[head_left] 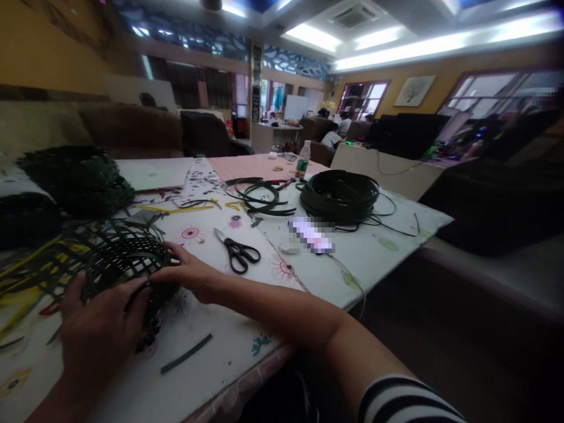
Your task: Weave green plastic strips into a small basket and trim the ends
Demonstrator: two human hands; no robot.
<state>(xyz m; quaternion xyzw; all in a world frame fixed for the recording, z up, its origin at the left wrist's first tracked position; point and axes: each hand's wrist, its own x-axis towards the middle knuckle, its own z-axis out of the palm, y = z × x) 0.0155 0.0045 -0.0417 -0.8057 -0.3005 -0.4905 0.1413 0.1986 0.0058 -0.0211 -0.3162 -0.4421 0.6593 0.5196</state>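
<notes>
Now, left hand (pixel 101 332) cupping, right hand (pixel 189 273) curled over dark woven basket (pixel 121 261).

Black-handled scissors (pixel 235 252) are just sitting on the floral tablecloth (pixel 365 252), with a short dark green offcut (pixel 186 353) nearer the edge. Further up there's a big coil of dark green plastic strip (pixel 339 197) beside a loose tangle of cut strips (pixel 259 197), plus a water bottle (pixel 303 160) and a silver laptop (pixel 154 174). Way in the back, a couple of people (pixel 337 132) sit by the windows, and a framed tree picture (pixel 415 90) hangs on the yellow wall.
</notes>
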